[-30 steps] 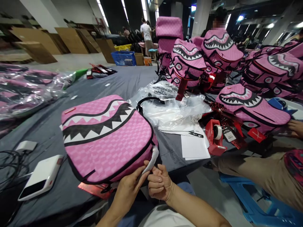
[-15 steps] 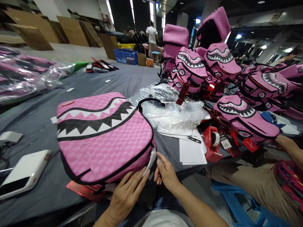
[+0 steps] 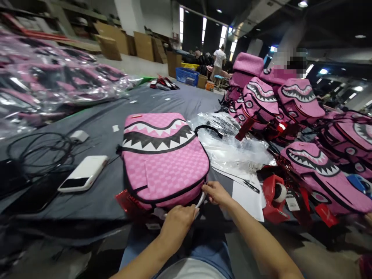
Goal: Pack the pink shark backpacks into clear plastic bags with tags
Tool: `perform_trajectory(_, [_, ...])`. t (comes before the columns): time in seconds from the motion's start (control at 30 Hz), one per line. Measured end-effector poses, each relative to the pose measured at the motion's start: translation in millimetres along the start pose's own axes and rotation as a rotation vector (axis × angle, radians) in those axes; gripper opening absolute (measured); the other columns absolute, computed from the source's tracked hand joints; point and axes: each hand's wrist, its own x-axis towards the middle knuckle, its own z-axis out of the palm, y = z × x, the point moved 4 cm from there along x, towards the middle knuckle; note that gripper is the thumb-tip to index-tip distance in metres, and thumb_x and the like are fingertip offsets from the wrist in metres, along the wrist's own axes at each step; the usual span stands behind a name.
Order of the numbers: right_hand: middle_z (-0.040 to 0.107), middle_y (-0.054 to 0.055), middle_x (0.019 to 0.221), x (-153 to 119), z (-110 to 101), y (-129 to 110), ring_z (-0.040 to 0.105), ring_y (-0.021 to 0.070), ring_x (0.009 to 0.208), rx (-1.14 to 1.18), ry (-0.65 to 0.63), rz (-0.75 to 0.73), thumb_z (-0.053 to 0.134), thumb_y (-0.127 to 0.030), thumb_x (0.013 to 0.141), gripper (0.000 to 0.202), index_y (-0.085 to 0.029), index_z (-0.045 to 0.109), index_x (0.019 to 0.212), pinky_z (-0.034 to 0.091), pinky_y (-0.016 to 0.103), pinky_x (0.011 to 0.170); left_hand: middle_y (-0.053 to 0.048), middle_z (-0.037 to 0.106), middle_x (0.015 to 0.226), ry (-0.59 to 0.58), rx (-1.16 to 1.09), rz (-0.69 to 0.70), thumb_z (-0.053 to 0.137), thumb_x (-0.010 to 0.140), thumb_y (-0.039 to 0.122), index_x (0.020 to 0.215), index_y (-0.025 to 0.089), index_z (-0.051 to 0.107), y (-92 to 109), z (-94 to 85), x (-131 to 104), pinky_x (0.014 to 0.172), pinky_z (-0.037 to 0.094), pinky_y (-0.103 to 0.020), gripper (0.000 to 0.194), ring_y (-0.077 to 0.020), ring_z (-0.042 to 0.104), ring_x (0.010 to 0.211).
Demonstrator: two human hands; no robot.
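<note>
A pink checkered backpack (image 3: 171, 166) with a black-and-white shark-mouth print lies before me at the table's front edge. At its lower right corner hangs a thin white wrapped strip (image 3: 201, 199); whether it covers a zipper pull I cannot tell. My left hand (image 3: 178, 224) pinches the strip's lower end, below the bag's edge. The fingers of my right hand (image 3: 216, 193) close on its upper end, beside the bag's side. From under the bag's front left pokes a red tag (image 3: 128, 201). A black strap (image 3: 209, 130) curves out from the bag's right side.
To the left are a white power bank (image 3: 84, 174), black cables (image 3: 37, 155) and plastic-wrapped pink bags (image 3: 64, 81). On the right lie clear plastic bags (image 3: 229, 143), white paper (image 3: 247, 201), a pen (image 3: 251, 186), a red tape dispenser (image 3: 271, 197) and stacked pink backpacks (image 3: 302, 97).
My view has swung left, so things appear further right. My right hand has come in to the white strip and closed on it. My left fingers, previously extended along the bag, now pinch the strip.
</note>
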Motion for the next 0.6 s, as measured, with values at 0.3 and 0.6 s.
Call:
perform_trajectory(0.3, [0.028,-0.015,0.04,14,-2,3,0.016,0.0023,0.036,0.01,-0.06,-0.042,0.072,-0.056,0.062,0.044,-0.023,0.045,0.067,0.008,0.022,0.04,-0.009,0.076,0.115,0.241,-0.142,-0.103,0.048,0.097,0.01,0.131,0.018,0.06,0,-38.1,-50,0.1,0.055,-0.035,0.038,-0.0201,0.071,0.11])
perform_trajectory(0.6, [0.059,-0.004,0.064,7,0,19,0.057,0.01,0.058,0.222,-0.035,0.144,0.084,-0.05,0.057,0.046,-0.02,0.053,0.073,0.046,0.022,0.058,-0.005,0.074,0.093,0.443,-1.136,-1.151,0.064,0.079,0.075,0.1,0.021,0.064,-34,-0.6,-96,0.083,0.061,-0.031,0.057,-0.0224,0.073,0.092])
